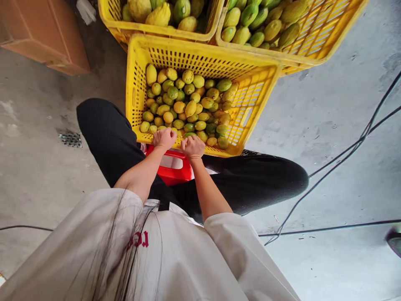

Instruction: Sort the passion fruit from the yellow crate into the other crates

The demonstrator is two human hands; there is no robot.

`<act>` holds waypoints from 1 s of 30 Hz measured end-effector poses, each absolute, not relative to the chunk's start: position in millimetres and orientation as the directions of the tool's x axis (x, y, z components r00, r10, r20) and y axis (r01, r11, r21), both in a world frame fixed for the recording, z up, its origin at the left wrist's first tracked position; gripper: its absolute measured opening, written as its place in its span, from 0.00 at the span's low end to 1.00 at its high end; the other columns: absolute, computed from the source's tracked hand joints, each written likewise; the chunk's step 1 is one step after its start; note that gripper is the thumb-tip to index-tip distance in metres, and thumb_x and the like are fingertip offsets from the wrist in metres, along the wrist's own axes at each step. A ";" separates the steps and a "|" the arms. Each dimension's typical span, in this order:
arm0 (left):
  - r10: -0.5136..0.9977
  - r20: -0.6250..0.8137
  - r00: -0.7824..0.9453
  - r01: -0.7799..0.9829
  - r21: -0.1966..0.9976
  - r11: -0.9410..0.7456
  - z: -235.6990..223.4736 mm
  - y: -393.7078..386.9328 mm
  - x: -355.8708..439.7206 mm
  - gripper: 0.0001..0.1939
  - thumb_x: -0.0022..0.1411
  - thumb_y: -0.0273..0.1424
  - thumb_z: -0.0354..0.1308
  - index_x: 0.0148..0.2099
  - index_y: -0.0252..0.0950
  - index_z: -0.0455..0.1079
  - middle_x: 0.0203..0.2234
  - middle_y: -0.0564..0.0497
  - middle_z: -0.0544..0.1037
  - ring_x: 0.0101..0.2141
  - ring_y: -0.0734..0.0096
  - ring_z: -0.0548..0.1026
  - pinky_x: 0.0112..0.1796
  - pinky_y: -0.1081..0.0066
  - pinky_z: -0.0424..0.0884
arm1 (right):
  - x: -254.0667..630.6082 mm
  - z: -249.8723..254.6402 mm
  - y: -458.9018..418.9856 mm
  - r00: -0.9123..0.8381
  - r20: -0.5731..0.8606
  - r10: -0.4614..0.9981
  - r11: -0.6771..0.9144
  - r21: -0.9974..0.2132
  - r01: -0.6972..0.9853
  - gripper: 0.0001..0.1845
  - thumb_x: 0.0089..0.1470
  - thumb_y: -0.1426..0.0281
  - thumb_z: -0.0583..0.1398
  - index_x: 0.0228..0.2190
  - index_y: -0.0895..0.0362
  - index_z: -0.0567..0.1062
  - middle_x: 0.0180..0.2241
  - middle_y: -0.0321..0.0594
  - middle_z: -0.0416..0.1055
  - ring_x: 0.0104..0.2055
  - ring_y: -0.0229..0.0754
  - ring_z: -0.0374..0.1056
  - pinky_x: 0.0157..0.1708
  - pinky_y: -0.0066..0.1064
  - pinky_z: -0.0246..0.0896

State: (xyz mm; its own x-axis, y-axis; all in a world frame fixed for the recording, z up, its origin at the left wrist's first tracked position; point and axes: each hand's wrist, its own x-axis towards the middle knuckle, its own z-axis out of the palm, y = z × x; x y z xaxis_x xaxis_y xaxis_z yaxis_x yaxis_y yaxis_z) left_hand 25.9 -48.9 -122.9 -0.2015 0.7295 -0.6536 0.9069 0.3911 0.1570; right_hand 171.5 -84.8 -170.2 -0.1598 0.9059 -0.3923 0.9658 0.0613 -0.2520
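A yellow plastic crate (203, 50) stands between my knees, its floor covered with green and yellow lemon-like fruit (190, 108). My left hand (165, 138) is closed at the middle of the crate's near rim, fingers curled over the edge. Close beside it on the right, my right hand (193, 146) is closed on the same rim. The fingertips of both hands are hidden from above. Neither hand shows any fruit in it.
Two more yellow crates, one at the back left (163, 29) and one at the back right (326, 37), hold similar fruit. A cardboard box (46, 33) is at far left. Below my hands is a red plastic stool (175, 175). Black cables (341, 156) cross the concrete floor at right.
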 end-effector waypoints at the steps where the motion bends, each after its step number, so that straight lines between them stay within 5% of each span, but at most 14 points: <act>1: 0.729 -0.643 -0.237 0.894 0.150 0.423 -122.9 -48.0 26.9 0.17 0.77 0.33 0.52 0.45 0.37 0.83 0.47 0.38 0.87 0.47 0.50 0.84 0.41 0.60 0.68 | 171.2 -170.0 -84.6 -0.159 -0.392 0.906 0.060 -0.253 0.966 0.16 0.66 0.69 0.57 0.33 0.60 0.83 0.32 0.49 0.75 0.37 0.50 0.69 0.33 0.36 0.49; 10: 0.706 -0.574 -0.416 0.783 0.169 0.599 -125.2 -43.0 29.1 0.15 0.75 0.31 0.54 0.37 0.39 0.79 0.43 0.40 0.87 0.44 0.54 0.81 0.38 0.63 0.64 | 170.6 -169.7 -84.5 -0.153 -0.374 0.915 0.051 -0.269 0.962 0.16 0.66 0.69 0.57 0.32 0.59 0.82 0.31 0.48 0.73 0.36 0.49 0.67 0.33 0.36 0.49; 30: 0.704 -0.554 -0.445 0.789 0.131 0.601 -132.3 -39.7 27.5 0.16 0.76 0.33 0.52 0.38 0.40 0.80 0.43 0.38 0.88 0.45 0.51 0.84 0.40 0.60 0.69 | 165.3 -157.8 -76.4 -0.121 -0.472 0.874 -0.003 -0.253 0.967 0.19 0.69 0.69 0.55 0.36 0.62 0.85 0.35 0.52 0.79 0.39 0.51 0.71 0.32 0.36 0.51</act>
State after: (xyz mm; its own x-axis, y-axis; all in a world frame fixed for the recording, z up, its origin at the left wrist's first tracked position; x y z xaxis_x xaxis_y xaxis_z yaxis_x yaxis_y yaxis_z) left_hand 27.5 -39.7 -132.3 -0.4445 0.7039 -0.5540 0.7887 0.6008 0.1306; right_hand 165.3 -76.4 -157.8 -0.1210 0.8735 -0.4715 0.9674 -0.0027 -0.2533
